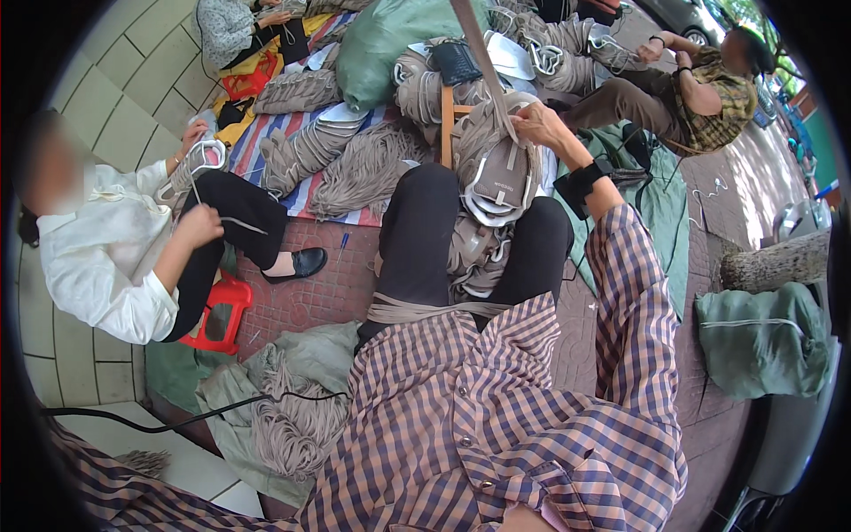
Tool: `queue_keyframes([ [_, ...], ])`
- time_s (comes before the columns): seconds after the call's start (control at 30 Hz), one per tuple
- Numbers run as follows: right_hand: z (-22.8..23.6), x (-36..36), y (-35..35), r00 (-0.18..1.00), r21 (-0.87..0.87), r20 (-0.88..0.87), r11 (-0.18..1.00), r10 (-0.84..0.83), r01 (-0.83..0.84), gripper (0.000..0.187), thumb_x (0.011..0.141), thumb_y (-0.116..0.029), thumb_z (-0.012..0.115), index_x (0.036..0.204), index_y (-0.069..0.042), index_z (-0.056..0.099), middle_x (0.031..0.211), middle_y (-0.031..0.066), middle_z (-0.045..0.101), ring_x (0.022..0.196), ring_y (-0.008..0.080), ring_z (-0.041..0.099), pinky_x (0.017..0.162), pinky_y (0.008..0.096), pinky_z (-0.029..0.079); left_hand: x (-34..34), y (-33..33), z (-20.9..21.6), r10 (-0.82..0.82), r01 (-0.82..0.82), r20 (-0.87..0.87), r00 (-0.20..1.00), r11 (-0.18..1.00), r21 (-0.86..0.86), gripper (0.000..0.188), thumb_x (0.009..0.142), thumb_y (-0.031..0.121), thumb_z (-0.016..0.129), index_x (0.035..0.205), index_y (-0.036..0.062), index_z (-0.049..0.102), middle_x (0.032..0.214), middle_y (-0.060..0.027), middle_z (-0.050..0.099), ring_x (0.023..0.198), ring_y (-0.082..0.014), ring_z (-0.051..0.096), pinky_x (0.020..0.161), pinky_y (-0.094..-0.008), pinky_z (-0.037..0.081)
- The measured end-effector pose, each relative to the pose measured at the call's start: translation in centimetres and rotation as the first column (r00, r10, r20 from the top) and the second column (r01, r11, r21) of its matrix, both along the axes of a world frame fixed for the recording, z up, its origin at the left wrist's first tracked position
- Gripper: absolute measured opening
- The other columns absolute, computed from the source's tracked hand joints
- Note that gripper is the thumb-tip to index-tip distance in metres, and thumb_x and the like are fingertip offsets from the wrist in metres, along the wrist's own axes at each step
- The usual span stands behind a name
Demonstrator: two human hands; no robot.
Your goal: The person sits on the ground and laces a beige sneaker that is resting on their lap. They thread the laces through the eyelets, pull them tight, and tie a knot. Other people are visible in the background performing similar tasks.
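Observation:
My right hand [538, 127] is closed around a flat beige shoelace [486, 66], just above the stacked shoe uppers between my knees. The lace runs up from the fingers and out of the top of the view. Directly below the hand is a beige-grey shoe upper [501, 183] with a white edge, and more uppers [479, 253] lie beneath it. A wooden frame [448, 124] stands beside the stack. Several loose laces [417, 310] lie across my lap. Only the sleeve of my left arm [151, 474] shows at the lower left; that hand is out of view.
To the left, a person in white [106, 253] threads a lace through an upper beside a red stool [222, 310]. Another person [709, 97] works at the right. Lace bundles [368, 168], [297, 426] and a green sack [390, 49] lie around. A black cable [195, 417] crosses the lower left.

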State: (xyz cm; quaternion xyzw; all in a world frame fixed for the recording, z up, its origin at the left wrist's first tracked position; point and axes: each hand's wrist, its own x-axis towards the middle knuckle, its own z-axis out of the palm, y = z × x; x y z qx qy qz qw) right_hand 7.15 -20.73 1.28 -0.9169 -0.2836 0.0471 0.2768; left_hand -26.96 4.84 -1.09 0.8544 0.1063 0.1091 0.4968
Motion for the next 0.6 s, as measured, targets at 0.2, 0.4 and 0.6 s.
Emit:
queue_keyframes([
  [0.2, -3.5, 0.2, 1.7, 0.999, 0.099, 0.009, 0.994, -0.041, 0.040, 0.028, 0.083, -0.028, 0.070, 0.085, 0.000, 0.071, 0.062, 0.0071, 0.062, 0.050, 0.0154, 0.057, 0.046, 0.0290, 0.044, -0.9, 1.2, 0.8, 0.037, -0.037, -0.001, 0.999, 0.999, 0.031, 0.009, 0.083, 0.004, 0.059, 0.091, 0.0020, 0.062, 0.082, -0.0062, 0.062, 0.078, -0.0196, 0.062, 0.074, -0.0318, 0.056],
  [0.4, -2.2, -2.1, 2.2, 0.841, 0.449, -0.534, 0.871, 0.081, 0.202, 0.016, 0.078, -0.014, 0.075, 0.075, -0.003, 0.065, 0.060, 0.0000, 0.056, 0.044, 0.0066, 0.045, 0.040, 0.0228, 0.030, -2.9, 3.6, 2.8, 0.115, -0.117, 0.032, 0.993, 0.990, 0.074, 0.012, 0.083, 0.006, 0.059, 0.093, 0.0019, 0.063, 0.084, -0.0071, 0.063, 0.080, -0.0211, 0.063, 0.076, -0.0327, 0.055],
  [0.6, -3.9, -0.8, 2.0, 0.985, 0.087, 0.174, 0.996, 0.000, -0.015, 0.023, 0.074, -0.022, 0.075, 0.082, -0.002, 0.068, 0.072, 0.0105, 0.065, 0.066, 0.0188, 0.065, 0.064, 0.0335, 0.050, -3.7, 5.4, 5.4, 0.143, -0.153, 0.088, 0.986, 0.981, 0.116, 0.014, 0.083, 0.008, 0.060, 0.095, 0.0019, 0.063, 0.086, -0.0080, 0.063, 0.081, -0.0227, 0.063, 0.077, -0.0336, 0.055],
])
